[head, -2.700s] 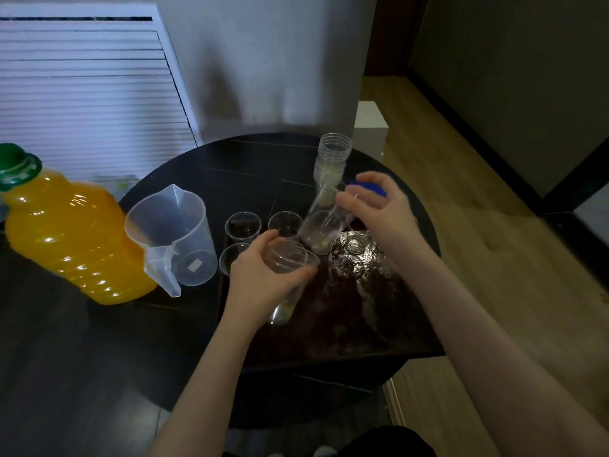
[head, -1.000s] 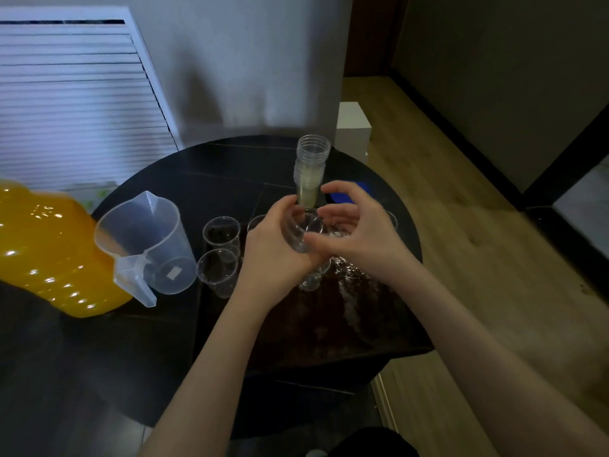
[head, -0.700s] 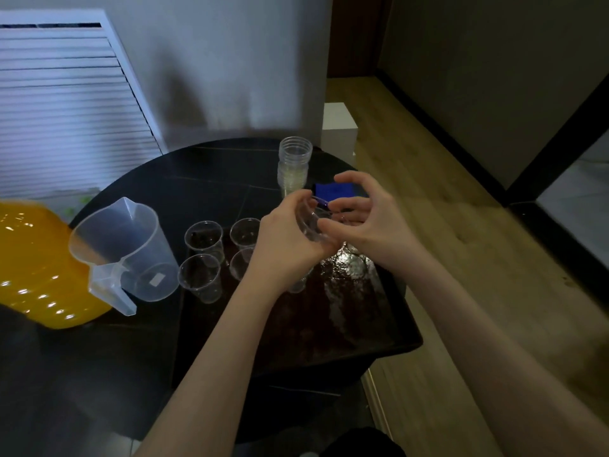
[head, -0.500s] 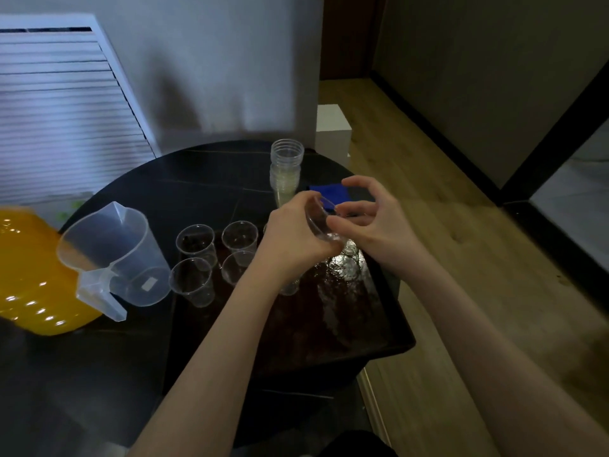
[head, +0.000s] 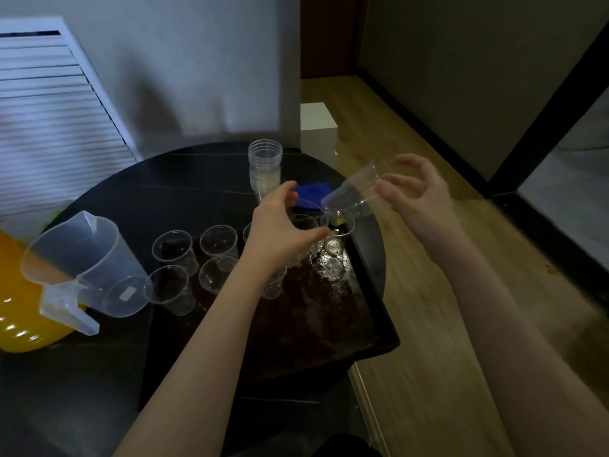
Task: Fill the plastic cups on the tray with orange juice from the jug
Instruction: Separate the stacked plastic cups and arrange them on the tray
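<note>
The right hand (head: 417, 196) pinches a tilted stack of cups (head: 354, 194) at its rim; the left hand (head: 280, 230) cups one cup (head: 304, 225) below it. Other cups (head: 171, 247) stand on the tray (head: 372, 338) left of both; jug (head: 82, 265) farther left.

Hands apart, cup (head: 354, 192) now separated

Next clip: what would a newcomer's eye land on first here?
Probably the clear cup, held tilted in the right hand above the tray's far right corner. Next, the bright orange bottle at the far left, half hidden behind the empty jug. Then the empty cups on the dark tray.
</note>
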